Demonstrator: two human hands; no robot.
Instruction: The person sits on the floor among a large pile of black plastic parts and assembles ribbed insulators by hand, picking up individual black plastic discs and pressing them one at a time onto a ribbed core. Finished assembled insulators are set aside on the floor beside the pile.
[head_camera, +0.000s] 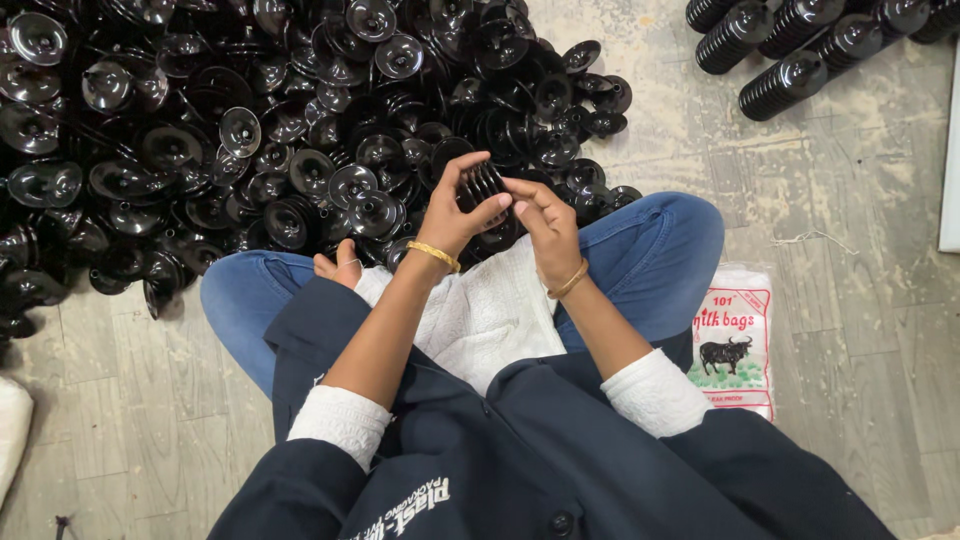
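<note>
I sit cross-legged on the floor and hold a short stack of black plastic discs (484, 182) between both hands above my lap. My left hand (456, 210) wraps the stack from the left, fingers curled over its top. My right hand (545, 218) presses against the stack's right end with its fingertips. Each wrist wears a gold bangle. Directly beyond my hands lies a big heap of loose black discs (250, 120), shiny, round, each with a raised centre.
Several long finished stacks of black discs (790, 50) lie at the top right on the grey plank floor (860, 300). A white plastic packet with red print (738, 340) rests by my right knee. A white object's edge (950, 150) shows at far right.
</note>
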